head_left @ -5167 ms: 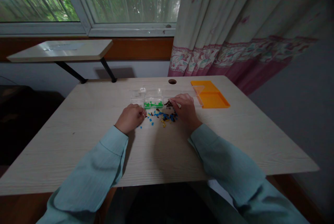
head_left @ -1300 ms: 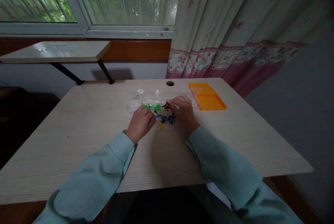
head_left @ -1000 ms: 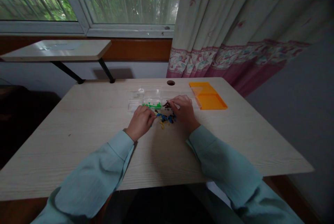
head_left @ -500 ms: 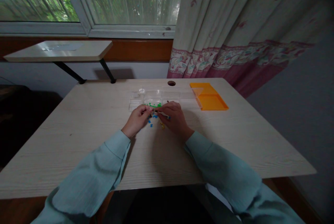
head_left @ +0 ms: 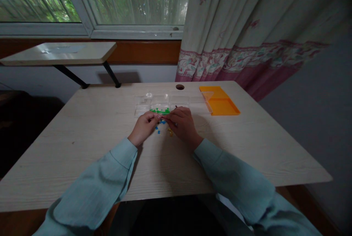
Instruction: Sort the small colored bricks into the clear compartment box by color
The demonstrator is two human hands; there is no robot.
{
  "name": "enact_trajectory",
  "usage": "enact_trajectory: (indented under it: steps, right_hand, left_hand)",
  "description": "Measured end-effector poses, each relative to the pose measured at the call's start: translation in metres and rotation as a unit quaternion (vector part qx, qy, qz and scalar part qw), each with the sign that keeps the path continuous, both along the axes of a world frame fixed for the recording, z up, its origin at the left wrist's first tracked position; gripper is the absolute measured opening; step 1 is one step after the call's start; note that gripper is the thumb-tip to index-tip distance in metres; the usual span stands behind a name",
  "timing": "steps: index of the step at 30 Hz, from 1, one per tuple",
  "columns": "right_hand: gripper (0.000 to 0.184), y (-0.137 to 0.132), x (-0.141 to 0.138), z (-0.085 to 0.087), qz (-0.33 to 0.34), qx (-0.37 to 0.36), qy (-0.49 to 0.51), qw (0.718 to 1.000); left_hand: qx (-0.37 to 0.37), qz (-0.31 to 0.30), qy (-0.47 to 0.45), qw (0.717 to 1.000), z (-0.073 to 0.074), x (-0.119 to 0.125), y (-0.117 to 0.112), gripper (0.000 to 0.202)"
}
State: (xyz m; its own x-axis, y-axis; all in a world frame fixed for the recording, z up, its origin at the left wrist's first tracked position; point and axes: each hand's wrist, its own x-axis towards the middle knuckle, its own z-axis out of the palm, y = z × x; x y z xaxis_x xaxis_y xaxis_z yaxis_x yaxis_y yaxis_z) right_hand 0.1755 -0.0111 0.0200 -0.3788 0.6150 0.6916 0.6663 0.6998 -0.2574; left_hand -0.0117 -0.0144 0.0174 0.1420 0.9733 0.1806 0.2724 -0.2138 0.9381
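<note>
My left hand [head_left: 145,129] and my right hand [head_left: 180,123] meet fingertip to fingertip over a scatter of tiny blue and yellow pieces [head_left: 162,130] on the pale wooden table [head_left: 82,133]. Both hands have their fingers pinched together; what sits between the tips is too small to name. My right hand covers most of the loose pile. Just behind the hands lies a clear plastic compartment box [head_left: 143,104], with green pieces [head_left: 160,111] in one of its cells.
An orange lid or tray [head_left: 220,104] lies at the back right of the table, next to the clear box. A round cable hole [head_left: 180,87] is near the far edge. A second small table [head_left: 60,52] stands under the window; a curtain [head_left: 247,26] hangs right.
My right hand has moved left from beside the dark pieces to meet my left hand over the pile. My left hand shifted slightly right; the fingertips now touch.
</note>
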Motion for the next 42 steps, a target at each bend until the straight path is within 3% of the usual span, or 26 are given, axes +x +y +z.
enact_trajectory:
  steps: [5,9,13,19,25,32,42]
  right_hand:
    - [0.018,0.001,0.000,0.001,-0.003,-0.047,-0.006,0.999]
    - [0.020,0.012,0.007,0.000,-0.009,-0.099,0.048,0.994]
    - [0.022,0.030,0.028,-0.004,-0.075,-0.104,0.104,0.986]
    - [0.021,0.043,0.046,-0.013,-0.172,-0.075,0.100,0.977]
    - [0.021,0.044,0.044,-0.019,-0.169,-0.057,0.063,0.982]
    - [0.024,0.047,0.046,-0.024,-0.164,-0.056,0.042,0.984]
    - [0.025,0.044,0.043,-0.018,-0.163,-0.053,0.050,0.984]
  left_hand:
    - [0.030,-0.004,0.050,0.998,0.000,-0.002,0.001,0.032]
    - [0.057,-0.005,0.076,0.996,0.000,-0.003,0.001,0.031]
    - [0.076,0.011,0.100,0.992,-0.001,-0.006,0.003,0.029]
    - [0.082,0.060,0.118,0.988,-0.002,-0.015,0.009,0.029]
    - [0.112,0.074,0.167,0.977,0.000,-0.021,0.012,0.026]
    - [0.174,0.066,0.283,0.941,0.000,-0.022,0.011,0.023]
    - [0.185,0.029,0.380,0.906,-0.001,-0.021,0.006,0.018]
